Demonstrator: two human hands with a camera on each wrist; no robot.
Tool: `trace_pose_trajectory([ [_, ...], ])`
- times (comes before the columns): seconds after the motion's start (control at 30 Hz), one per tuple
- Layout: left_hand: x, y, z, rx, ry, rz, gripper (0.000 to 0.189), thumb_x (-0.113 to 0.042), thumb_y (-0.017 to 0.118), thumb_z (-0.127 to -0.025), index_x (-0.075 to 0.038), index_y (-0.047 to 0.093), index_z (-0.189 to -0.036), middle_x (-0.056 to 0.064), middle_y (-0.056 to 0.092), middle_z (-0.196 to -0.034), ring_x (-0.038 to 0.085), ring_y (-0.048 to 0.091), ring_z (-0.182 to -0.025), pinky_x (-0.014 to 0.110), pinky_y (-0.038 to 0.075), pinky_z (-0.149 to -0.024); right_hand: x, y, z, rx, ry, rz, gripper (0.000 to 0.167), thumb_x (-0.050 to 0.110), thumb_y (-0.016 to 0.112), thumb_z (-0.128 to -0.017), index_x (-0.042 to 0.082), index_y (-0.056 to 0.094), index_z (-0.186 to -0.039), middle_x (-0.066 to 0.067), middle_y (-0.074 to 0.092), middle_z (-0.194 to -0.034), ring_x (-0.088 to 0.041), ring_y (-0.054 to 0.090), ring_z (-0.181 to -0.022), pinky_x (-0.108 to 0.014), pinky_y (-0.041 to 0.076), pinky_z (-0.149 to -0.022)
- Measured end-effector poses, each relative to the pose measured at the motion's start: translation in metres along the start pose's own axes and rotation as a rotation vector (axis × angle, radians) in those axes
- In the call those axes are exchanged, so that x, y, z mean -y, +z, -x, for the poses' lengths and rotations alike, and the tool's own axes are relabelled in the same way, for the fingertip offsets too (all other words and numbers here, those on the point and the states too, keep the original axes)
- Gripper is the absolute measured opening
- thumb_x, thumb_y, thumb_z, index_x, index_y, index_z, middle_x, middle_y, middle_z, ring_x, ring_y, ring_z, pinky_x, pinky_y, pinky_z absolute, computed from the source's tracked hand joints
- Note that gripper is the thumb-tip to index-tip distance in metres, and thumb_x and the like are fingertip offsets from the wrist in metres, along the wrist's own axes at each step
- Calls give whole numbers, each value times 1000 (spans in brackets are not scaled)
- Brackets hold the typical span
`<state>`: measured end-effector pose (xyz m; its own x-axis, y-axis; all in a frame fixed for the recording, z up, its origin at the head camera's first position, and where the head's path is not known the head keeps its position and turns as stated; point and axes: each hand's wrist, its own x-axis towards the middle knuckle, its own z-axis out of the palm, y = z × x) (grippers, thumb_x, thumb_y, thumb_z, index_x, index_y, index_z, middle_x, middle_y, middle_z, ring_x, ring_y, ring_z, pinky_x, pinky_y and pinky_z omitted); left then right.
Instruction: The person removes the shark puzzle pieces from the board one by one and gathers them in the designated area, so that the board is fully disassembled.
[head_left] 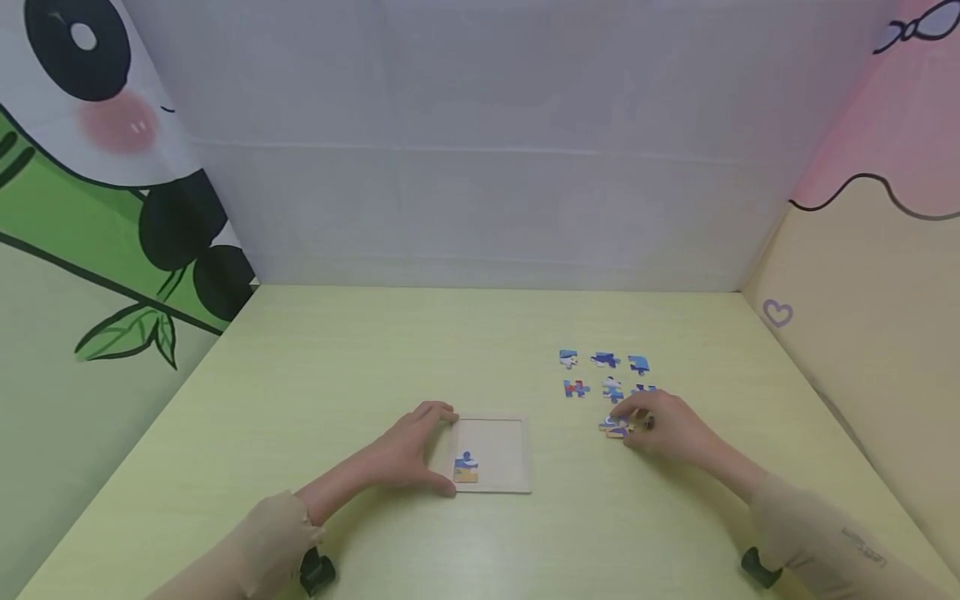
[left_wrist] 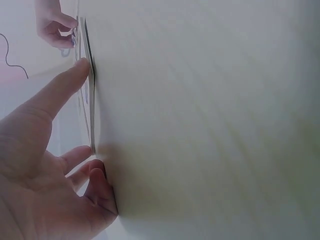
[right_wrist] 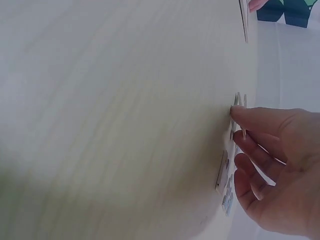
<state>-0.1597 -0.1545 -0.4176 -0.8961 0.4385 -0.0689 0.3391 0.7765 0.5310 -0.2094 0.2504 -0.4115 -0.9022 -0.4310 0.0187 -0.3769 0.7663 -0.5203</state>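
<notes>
A square, shallow puzzle tray (head_left: pixel 491 419) lies on the table, with one jigsaw piece (head_left: pixel 467 468) in its near left corner. My left hand (head_left: pixel 408 450) holds the tray's left side, thumb at the near corner and fingers at the far one; in the left wrist view the thumb (left_wrist: pixel 70 82) touches the rim. To the right, my right hand (head_left: pixel 671 427) pinches a puzzle piece (head_left: pixel 617 427) between thumb and fingers, low over the table. In the right wrist view, thin pieces show edge-on at the fingertips (right_wrist: pixel 240 112). The hand partly hides other pieces beneath it.
Behind the right hand lie loose puzzle pieces in rows, among them a blue one (head_left: pixel 639 364), a dark blue one (head_left: pixel 605 359) and a red-and-blue one (head_left: pixel 576 388). A pale back wall (head_left: pixel 495 217) and printed side panels (head_left: pixel 885 333) border the table (head_left: pixel 375 350).
</notes>
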Motion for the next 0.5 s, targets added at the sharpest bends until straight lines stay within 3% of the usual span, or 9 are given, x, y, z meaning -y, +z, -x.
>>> trace_pose_trajectory([
  [0.5, -2, 0, 1, 11, 1, -10, 96, -43, 91, -64, -7, 46, -141, 13, 39, -152, 38, 44, -134, 55, 39, -109, -11, -6, -4, 73, -47, 2, 30, 17, 82, -77, 18, 74, -106, 3, 73, -107, -15, 58, -97, -37, 48, -86],
])
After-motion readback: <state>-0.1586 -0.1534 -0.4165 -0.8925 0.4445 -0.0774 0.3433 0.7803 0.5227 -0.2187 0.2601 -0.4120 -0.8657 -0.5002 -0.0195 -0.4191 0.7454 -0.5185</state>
